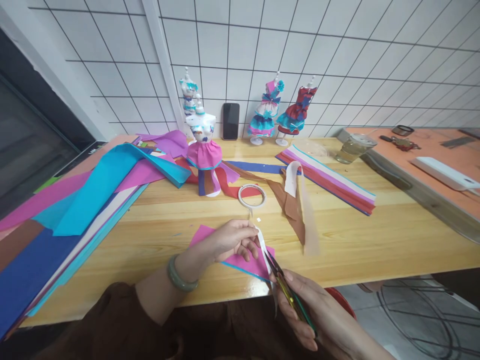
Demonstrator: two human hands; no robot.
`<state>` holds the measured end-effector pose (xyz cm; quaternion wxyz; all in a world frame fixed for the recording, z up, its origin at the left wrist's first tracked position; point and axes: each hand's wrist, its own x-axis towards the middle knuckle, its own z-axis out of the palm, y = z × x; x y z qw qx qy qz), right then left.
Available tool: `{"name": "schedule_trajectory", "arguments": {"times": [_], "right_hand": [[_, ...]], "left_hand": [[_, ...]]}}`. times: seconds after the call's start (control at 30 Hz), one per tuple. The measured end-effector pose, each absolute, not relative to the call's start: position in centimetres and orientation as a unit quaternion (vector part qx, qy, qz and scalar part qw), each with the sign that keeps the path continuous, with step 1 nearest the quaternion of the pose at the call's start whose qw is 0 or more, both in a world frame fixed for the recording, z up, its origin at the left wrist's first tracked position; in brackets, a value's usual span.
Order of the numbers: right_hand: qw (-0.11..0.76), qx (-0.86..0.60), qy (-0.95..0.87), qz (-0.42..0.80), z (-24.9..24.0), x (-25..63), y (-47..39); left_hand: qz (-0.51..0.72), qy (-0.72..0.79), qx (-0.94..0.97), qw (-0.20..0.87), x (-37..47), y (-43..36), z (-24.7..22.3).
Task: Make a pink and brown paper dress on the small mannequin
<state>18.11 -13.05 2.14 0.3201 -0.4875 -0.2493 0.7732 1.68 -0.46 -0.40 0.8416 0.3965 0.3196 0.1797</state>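
Observation:
My left hand (236, 240) pinches the upper end of a narrow white strip (261, 237) that looks like tape. In my right hand (303, 305) is a pair of scissors (282, 285) with dark pointed blades, their tips at the strip. Whether the blades are apart is hard to make out. Below the hands lies a pink piece of crepe paper (204, 234) with a blue edge, partly covered by my left hand. A thin roll of tape (252, 196) lies just beyond, with a small white scrap (258, 219) near it.
Miniature dress forms (204, 132) in paper clothes stand at the back, beside a phone (231, 121) against the tiled wall. Long crepe paper strips (86, 195) cover the left side; a folded striped stack (330, 182) and brown strips (290, 205) lie right. A cup (352, 148) stands far right.

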Motion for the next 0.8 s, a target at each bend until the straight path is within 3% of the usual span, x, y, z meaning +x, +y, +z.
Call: {"name": "schedule_trajectory", "arguments": {"times": [0.8], "right_hand": [[0.322, -0.496, -0.294, 0.751, 0.6, 18.8, -13.7]], "left_hand": [[0.135, 0.254, 0.304, 0.908, 1.2, 0.1, -0.6]]}}
